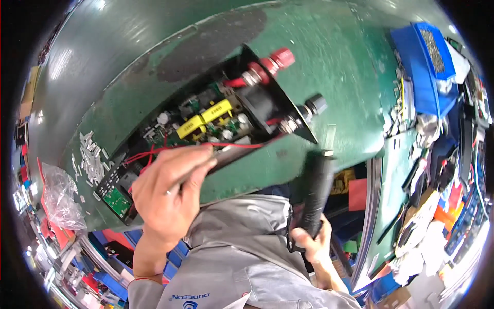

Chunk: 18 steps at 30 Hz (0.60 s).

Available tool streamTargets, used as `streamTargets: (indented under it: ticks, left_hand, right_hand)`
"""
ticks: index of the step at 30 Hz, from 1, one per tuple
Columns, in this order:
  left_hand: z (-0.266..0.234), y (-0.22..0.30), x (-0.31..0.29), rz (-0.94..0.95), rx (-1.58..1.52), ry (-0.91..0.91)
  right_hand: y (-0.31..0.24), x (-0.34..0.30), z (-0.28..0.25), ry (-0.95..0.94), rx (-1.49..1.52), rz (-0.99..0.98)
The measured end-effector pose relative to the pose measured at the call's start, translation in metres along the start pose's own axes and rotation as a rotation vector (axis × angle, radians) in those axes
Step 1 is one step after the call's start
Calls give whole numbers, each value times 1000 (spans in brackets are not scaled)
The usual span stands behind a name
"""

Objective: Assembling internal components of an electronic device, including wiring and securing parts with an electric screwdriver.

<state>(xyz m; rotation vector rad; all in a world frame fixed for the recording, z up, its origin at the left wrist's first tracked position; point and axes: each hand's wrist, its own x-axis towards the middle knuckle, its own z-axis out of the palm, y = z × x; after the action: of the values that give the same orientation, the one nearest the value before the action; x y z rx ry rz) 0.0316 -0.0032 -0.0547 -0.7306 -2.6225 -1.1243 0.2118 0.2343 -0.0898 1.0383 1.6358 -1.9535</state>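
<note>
An inverter-like device with an uncovered black metal housing (226, 164) lies slantwise on the green bench. Inside are circuit boards, two yellow transformers (205, 118) and several small parts. A red terminal (280, 59) and a black terminal (315, 105) stick out of its right end plate. My left hand (170, 190) is closed at the near edge of the housing, thumb and fingers pinching the thin red wires (236, 146). My right hand (314, 239) grips a black cylindrical hand tool (315, 190), blurred, its metal tip upward, right of the housing and apart from it.
Small clear tube pieces (90, 159) are scattered left of the housing, near a clear plastic bag (62, 198). Blue bins (419, 72) stand at the far right, the upper one holding small metal parts. Tools and clutter (432, 206) crowd the right side.
</note>
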Motion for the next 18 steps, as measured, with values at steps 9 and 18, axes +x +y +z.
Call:
streamTargets:
  ticks: [9, 18]
  left_hand:
    - [10, 1, 0, 66, 101, 44]
    - [6, -1, -3, 8, 85, 24]
  right_hand:
    - [8, -4, 19, -230, -495, -214]
    - [-9, 0, 7, -359, -415, -73]
